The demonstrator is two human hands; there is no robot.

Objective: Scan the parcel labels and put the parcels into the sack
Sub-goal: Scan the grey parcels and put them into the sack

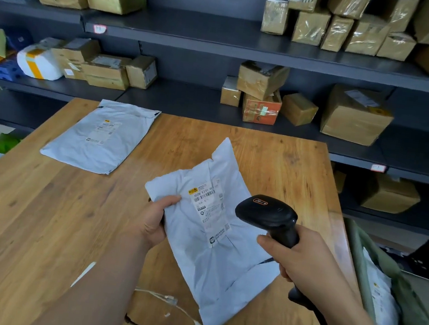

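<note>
My left hand (pixel 156 220) grips the left edge of a crumpled white poly-bag parcel (pixel 212 259), held tilted above the wooden table (pixel 38 221) with its printed label (pixel 209 210) facing up. My right hand (pixel 301 256) is closed around the handle of a black barcode scanner (pixel 269 215), whose head hovers just right of the label. A second white parcel (pixel 100 137) lies flat at the table's far left, label up. The olive-green sack (pixel 411 308) stands open beside the table's right edge, with a white parcel (pixel 380 299) inside.
Dark shelves (pixel 223 36) behind the table carry several taped cardboard boxes and a few bags. A thin white cord (pixel 164 298) and a dark cable lie on the table near its front edge, under the held parcel.
</note>
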